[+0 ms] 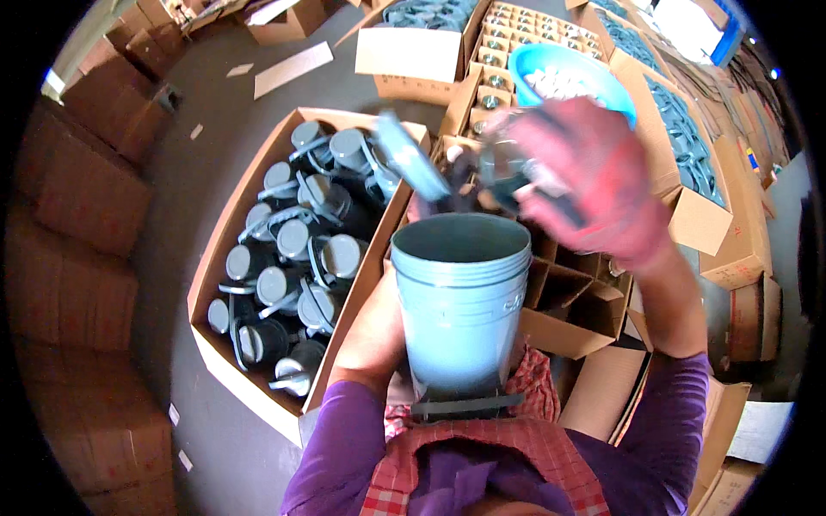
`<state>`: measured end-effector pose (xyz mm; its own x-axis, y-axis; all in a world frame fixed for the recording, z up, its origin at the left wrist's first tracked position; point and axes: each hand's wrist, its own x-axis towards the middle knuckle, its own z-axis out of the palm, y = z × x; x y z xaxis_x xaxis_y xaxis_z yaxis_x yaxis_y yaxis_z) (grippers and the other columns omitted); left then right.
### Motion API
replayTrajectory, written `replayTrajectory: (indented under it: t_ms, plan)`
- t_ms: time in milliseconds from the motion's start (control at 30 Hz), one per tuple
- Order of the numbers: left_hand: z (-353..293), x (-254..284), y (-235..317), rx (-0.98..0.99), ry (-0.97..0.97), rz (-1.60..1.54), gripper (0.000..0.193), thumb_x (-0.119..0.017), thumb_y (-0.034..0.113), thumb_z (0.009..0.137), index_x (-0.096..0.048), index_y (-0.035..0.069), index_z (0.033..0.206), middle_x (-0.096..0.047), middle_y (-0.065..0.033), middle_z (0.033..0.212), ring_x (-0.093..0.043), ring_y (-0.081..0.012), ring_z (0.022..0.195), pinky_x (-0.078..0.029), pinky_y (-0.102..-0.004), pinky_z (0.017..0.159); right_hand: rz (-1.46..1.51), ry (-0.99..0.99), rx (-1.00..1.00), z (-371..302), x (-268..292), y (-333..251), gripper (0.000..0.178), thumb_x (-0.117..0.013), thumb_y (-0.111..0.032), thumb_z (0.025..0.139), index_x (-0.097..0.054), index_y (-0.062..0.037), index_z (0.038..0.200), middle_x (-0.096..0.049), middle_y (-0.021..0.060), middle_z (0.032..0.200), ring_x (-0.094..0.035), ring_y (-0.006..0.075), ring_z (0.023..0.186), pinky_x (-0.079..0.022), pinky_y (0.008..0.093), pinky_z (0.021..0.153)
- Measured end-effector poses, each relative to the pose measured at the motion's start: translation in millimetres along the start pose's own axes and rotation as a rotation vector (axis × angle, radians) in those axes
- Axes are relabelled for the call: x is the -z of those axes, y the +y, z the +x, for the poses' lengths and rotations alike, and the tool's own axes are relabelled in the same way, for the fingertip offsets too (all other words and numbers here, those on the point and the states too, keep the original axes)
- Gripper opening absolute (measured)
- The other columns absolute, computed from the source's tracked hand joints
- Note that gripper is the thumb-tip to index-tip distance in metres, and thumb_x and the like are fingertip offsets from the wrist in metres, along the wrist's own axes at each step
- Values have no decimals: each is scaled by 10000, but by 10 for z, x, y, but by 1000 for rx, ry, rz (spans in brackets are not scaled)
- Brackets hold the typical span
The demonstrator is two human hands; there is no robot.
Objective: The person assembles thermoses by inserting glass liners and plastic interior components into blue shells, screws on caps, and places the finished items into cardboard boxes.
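A blue-grey plastic flask shell (460, 318) stands upright in front of my body, its open threaded mouth facing up. My left forearm passes along its left side. Just behind the rim, my left hand (433, 205) is mostly hidden and closed on a blurred blue-grey plastic part (411, 155) that tilts up to the left. Above and to the right of the mouth, my right hand (589, 176), in a red glove, is closed around a shiny glassy piece (503, 168). Motion smears this piece, so its exact shape cannot be told.
At the left stands a carton (215, 215) of dark flask shells with grey lids and handles. Behind my hands, a divided carton (495, 52) holds silvery glass pieces, with a blue basin (624, 95) of small white pieces on it. A carton of blue-grey parts (688, 142) stands right.
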<state>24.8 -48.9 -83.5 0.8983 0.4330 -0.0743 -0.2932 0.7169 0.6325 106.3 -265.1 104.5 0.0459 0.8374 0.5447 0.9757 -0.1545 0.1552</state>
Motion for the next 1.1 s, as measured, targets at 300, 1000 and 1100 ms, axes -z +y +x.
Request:
replayTrajectory:
  t_ms: [300,1000,1100]
  plan:
    - [402,-438,607,-222,-166,-54,523,-477,455,874,-443,128,1281,-459,-134,1295,-442,-278,1187,-367,-460,986,1459,506,-349,334,-742,732,474,-617,-276,808,-513,-76,1225,-567,36,1127,-536,120,962,-436,275,830]
    - [-685,-256,856,-797,28,501,565,-532,346,787,-460,-4,1223,-529,-177,1164,-528,-314,1067,-432,-440,933,1638,128,-554,-174,-1031,-91,278,-618,-251,813,-629,-19,966,-648,62,931,-604,147,873,-483,289,777]
    - [-798,-343,728,-894,-196,805,766,-775,509,563,-568,-3,1092,-592,-157,1069,-585,-289,971,-467,-403,862,2044,515,-475,-180,-1337,-336,575,-366,-503,923,-478,-12,1199,-491,151,1251,-469,246,1153,-382,369,969]
